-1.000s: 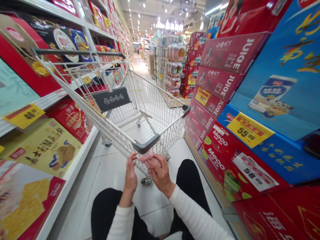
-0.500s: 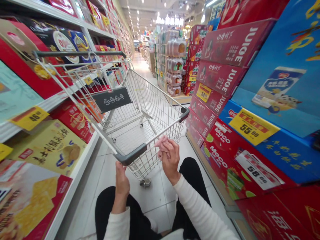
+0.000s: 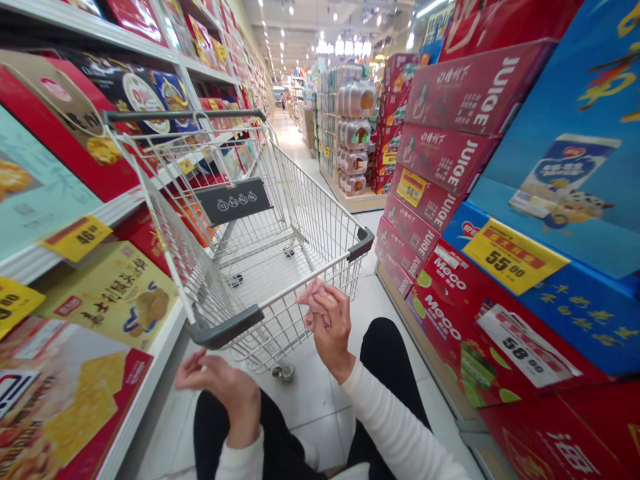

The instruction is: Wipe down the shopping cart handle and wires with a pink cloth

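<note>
A crumpled pink cloth [image 3: 316, 299] is bunched in my right hand [image 3: 333, 330], whose fingers are closed around it. That hand is just in front of the wire end wall of a shopping cart [image 3: 300, 287]; I cannot tell whether the cloth touches the wires. My left hand [image 3: 223, 385] holds nothing. Its fingers stretch to the left, loosely bent, a little below the cart's dark grey corner bumper [image 3: 225, 327]. The cart's basket is bare, and a dark sign panel [image 3: 234, 200] hangs inside toward its handle [image 3: 185, 115].
Shelves with boxed snacks and yellow price tags [image 3: 77, 237] line the left side. Stacked red drink cartons [image 3: 445, 100] and a blue carton display [image 3: 550, 200] stand close on the right. Bottle packs [image 3: 353, 133] are piled further along the aisle. My knees flank the tiled floor [image 3: 310, 400].
My left hand has come away from the cart's corner bumper and turned, its fingers now reaching left. The cart has swivelled slightly. My right hand, still with the cloth, has shifted slightly left.
</note>
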`<state>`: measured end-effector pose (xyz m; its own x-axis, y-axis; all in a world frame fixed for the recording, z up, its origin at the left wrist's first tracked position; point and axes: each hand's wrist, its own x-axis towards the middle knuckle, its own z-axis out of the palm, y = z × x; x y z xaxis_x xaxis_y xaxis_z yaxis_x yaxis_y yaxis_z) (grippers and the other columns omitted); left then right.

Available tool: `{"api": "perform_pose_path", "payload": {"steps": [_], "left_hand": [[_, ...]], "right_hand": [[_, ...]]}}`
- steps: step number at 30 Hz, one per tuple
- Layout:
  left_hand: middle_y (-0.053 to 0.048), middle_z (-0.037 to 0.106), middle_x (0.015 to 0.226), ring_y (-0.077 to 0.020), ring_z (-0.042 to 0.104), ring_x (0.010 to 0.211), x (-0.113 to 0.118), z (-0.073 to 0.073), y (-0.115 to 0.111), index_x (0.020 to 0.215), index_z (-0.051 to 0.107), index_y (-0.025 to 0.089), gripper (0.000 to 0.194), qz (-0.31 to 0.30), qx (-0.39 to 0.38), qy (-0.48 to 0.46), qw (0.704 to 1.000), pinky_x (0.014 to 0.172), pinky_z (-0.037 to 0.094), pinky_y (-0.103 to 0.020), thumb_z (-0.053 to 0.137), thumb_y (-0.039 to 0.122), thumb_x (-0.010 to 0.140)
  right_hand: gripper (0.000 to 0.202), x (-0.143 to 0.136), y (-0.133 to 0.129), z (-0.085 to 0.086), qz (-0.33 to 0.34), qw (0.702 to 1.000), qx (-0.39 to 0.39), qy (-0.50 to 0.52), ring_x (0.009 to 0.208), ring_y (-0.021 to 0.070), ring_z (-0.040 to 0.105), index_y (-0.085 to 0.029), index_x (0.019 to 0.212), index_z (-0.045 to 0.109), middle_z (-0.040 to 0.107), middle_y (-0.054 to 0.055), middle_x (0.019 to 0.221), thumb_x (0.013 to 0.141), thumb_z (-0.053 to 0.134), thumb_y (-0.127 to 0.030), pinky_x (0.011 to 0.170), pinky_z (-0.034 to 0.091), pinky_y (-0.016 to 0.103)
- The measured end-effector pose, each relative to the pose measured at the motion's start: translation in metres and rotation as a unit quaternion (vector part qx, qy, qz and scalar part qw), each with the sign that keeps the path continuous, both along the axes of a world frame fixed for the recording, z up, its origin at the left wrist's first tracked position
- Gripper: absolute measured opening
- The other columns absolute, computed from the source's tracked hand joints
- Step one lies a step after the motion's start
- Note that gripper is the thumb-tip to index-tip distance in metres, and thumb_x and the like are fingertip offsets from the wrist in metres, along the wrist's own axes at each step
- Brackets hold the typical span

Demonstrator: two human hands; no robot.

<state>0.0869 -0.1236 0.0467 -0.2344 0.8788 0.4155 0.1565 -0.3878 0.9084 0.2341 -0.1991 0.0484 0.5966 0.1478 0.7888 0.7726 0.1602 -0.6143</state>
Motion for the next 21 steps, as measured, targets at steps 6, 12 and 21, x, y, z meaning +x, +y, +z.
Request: {"api": "perform_pose_path", "payload": {"steps": [6, 12, 21], "left_hand": [[-0.009, 0.058, 0.111, -0.0292, 0.062, 0.108, 0.023, 0.038, -0.074, 0.111, 0.054, 0.029, 0.037, -0.134, 0.074, 0.049, 0.987, 0.105, 0.052, -0.051, 0.055, 0.061, 0.093], [-0.012, 0.070, 0.115, -0.0321, 0.069, 0.110, 0.028, 0.055, -0.083, 0.125, 0.061, 0.025, 0.063, -0.293, -0.036, 0.038, 0.955, 0.094, 0.059, -0.046, 0.058, 0.075, 0.088], [-0.007, 0.075, 0.111, -0.0294, 0.072, 0.106, 0.019, 0.080, -0.064, 0.117, 0.066, 0.025, 0.054, -0.201, -0.040, 0.035, 0.978, 0.089, 0.062, -0.042, 0.067, 0.069, 0.085]], "right_hand": [[0.040, -0.017, -0.009, 0.026, 0.028, 0.998, 0.047, -0.010, 0.117, 0.0223, 0.066, -0.030, 0.129, 0.059, 0.066, 0.008, 0.120, 0.095, 0.053, -0.010, 0.095, 0.061, 0.043], [0.033, -0.026, -0.028, 0.058, 0.089, 0.983, 0.084, -0.135, 0.103, 0.0209, 0.067, -0.030, 0.134, 0.053, 0.068, 0.007, 0.111, 0.102, 0.050, -0.025, 0.086, 0.063, 0.040], [0.063, -0.027, -0.032, 0.076, 0.219, 0.957, 0.042, -0.186, 0.127, 0.0231, 0.064, -0.024, 0.151, 0.034, 0.066, 0.013, 0.128, 0.091, 0.050, -0.014, 0.099, 0.063, 0.045]]}}
